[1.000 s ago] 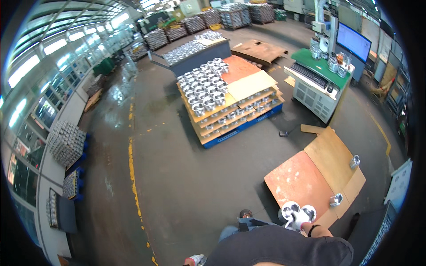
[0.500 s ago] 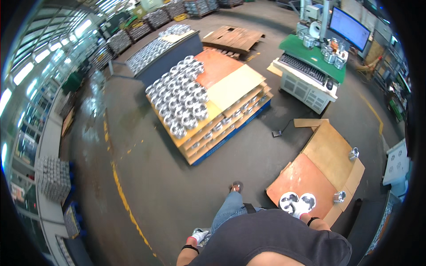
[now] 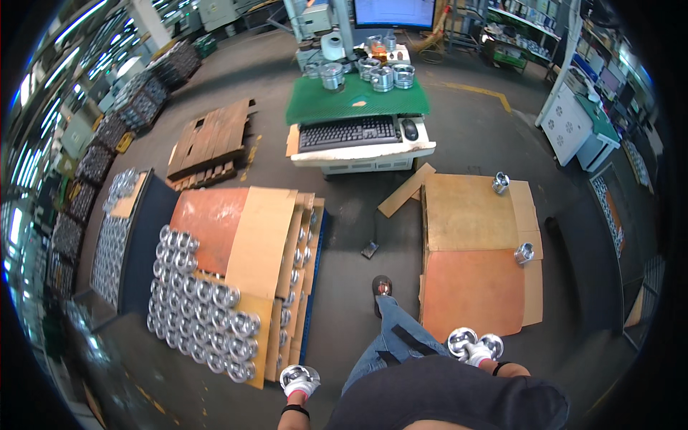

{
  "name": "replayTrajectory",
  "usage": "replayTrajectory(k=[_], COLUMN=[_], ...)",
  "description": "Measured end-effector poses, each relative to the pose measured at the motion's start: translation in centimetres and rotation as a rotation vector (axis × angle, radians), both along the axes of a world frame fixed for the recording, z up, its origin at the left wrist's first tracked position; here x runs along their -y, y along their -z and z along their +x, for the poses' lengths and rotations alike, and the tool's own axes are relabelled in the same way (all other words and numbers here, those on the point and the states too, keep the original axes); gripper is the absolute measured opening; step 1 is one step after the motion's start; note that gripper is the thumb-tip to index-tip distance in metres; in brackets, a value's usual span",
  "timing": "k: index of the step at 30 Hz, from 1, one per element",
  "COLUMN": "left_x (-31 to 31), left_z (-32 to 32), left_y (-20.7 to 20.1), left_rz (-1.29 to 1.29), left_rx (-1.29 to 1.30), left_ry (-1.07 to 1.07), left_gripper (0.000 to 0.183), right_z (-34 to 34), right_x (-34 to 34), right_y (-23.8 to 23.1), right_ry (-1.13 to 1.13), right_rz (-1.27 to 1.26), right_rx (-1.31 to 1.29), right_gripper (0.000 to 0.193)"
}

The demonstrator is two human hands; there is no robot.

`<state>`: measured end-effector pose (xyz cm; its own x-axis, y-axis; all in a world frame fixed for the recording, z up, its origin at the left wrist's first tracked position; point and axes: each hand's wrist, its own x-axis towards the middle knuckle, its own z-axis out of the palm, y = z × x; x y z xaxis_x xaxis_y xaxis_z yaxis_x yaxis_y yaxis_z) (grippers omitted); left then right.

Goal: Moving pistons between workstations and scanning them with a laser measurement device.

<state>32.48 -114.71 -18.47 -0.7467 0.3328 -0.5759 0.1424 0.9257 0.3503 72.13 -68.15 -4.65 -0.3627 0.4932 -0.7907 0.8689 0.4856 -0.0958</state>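
White gloves cover both hands. My left hand [image 3: 301, 388] is closed on a shiny metal piston [image 3: 293, 373], near the front right corner of the layered stack; whether a second piston sits beside it I cannot tell. My right hand [image 3: 476, 353] grips two pistons: one piston [image 3: 461, 340] on its left, another piston [image 3: 493, 345] on its right. They are held by the front edge of the low cardboard-topped stand [image 3: 473, 294]. On that stand's right side are two more pistons, a nearer piston [image 3: 524, 252] and a farther piston [image 3: 500, 182].
To the left, a stack of cardboard layers [image 3: 261, 236] carries rows of pistons [image 3: 204, 315]. Ahead stands a desk with a green mat [image 3: 344, 100], keyboard [image 3: 347, 134], mouse [image 3: 409, 130] and monitor [image 3: 394, 11]. A small dark object [image 3: 369, 249] lies on the floor; a wooden pallet [image 3: 211, 140] sits beyond.
The view has swung right, bringing the desk to the centre. My left hand has come out from beside my leg, its piston now plainer. My right hand keeps hold of its two pistons.
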Motion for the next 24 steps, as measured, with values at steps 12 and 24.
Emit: replayTrajectory(k=[12,24], left_x=[-31.8,-59.9], left_z=[-26.0,-41.0], left_y=[-8.9,-26.0], left_rz=[-0.030,0.077], left_rx=[0.352,-0.090], left_ry=[0.211,0.380], left_gripper=[0.046,0.049], right_z=[-10.5,-35.8], right_x=[-10.8,-37.9], right_y=[3.7,-11.7], right_ry=[0.404,0.151], right_rz=[0.199,0.367], right_rx=[-0.082,-0.442], right_gripper=[0.055,0.046])
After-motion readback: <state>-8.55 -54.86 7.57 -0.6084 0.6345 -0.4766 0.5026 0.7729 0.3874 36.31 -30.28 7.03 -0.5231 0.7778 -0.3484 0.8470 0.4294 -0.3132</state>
